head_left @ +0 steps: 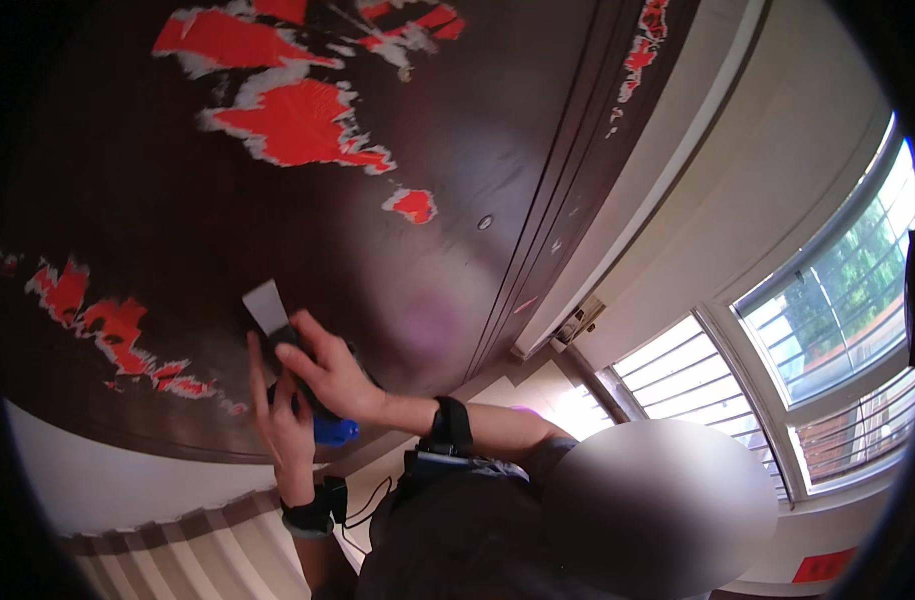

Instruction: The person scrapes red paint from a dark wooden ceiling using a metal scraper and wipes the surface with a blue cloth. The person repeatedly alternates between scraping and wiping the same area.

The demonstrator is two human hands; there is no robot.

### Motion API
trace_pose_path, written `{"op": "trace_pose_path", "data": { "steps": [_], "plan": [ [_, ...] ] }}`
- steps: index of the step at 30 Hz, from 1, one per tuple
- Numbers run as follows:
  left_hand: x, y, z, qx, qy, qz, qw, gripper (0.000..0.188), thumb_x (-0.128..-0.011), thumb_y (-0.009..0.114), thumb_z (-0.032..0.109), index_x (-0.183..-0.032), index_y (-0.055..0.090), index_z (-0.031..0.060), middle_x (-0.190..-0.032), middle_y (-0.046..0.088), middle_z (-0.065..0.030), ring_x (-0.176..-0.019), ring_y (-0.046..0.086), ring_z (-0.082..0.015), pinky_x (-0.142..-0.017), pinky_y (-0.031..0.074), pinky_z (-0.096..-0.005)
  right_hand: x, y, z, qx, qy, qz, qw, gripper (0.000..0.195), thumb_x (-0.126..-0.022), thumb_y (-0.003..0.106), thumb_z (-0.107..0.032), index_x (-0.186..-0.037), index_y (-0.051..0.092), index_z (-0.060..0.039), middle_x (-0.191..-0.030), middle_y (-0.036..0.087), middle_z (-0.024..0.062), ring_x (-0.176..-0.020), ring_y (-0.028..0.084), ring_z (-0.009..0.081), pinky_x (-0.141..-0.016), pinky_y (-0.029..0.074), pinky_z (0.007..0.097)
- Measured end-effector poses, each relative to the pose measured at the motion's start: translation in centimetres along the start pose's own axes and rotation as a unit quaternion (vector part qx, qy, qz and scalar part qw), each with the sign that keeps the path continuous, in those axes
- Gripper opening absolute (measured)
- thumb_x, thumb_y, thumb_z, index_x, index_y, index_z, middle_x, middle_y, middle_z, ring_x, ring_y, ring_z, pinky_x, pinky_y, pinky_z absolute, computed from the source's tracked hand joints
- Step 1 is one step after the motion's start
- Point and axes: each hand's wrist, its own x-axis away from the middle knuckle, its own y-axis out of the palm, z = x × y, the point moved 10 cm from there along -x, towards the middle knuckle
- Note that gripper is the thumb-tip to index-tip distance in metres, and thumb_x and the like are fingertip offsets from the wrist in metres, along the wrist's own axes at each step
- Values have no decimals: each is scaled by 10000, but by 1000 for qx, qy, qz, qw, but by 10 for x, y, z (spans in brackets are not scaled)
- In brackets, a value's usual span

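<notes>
A flat scraper with a pale metal blade (266, 307) is in front of a dark brown, glossy panel, probably a door (224, 217). My right hand (345, 379) closes around its dark handle, thumb along the neck. Just below, my left hand (285, 427) is against the handle, its index finger stretched towards the blade; how firmly it holds is hidden. A blue part (336, 431) sticks out beneath my right wrist, seemingly the handle's end. Torn red paper (300, 124) with whitish ragged edges clings to the panel above, and another torn red strip (123, 337) lies left of my hands.
Along the right, a pale frame (652, 195) borders the panel, which carries a small round fitting (486, 222). Barred windows (832, 292) are farther right. A blurred oval covers the lower right. A black cable (367, 510) hangs near my left wristband.
</notes>
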Motion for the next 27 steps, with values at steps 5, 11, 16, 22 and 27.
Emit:
{"op": "trace_pose_path", "data": {
  "steps": [5,11,16,22,27],
  "plan": [
    [8,10,-12,-5,-33,-13,999,394,-758,601,-3,-1146,631,57,-1431,413,-161,-1193,523,-361,-855,505,-409,-26,3,-27,-42,21,-20,999,168,-945,535,-171,-1009,444,-45,-680,530,69,-619,502,89,-559,429,259],
    [-7,3,6,28,11,-6,1000,388,-765,618,4,-1153,613,22,-1443,400,-152,-1239,483,-362,-906,483,-405,-10,-9,-8,-21,21,-2,1000,162,-938,542,-161,-1000,454,-40,-757,508,47,-713,431,52,-601,415,241],
    [-5,4,2,-37,-11,-31,999,359,-783,606,17,-1142,610,18,-1443,399,-148,-1239,482,-353,-904,486,-406,-19,-2,-20,-81,64,-21,994,157,-939,544,-136,-1020,459,-32,-740,526,21,-633,487,46,-543,428,228],
    [-6,3,18,-5,24,-11,1000,342,-710,687,18,-1046,633,44,-1363,476,-151,-982,636,-340,-732,549,-407,-30,-1,-28,-27,47,-53,997,167,-961,517,-142,-1077,449,-43,-688,532,27,-555,511,65,-477,423,223],
    [-10,-17,5,13,-18,13,1000,233,-764,640,-8,-982,652,74,-1440,423,-54,-1149,572,-287,-775,541,-348,30,-21,51,-39,194,-58,979,155,-966,503,-148,-1078,440,-60,-730,559,57,-467,537,138,-404,432,255]
  ]
}}
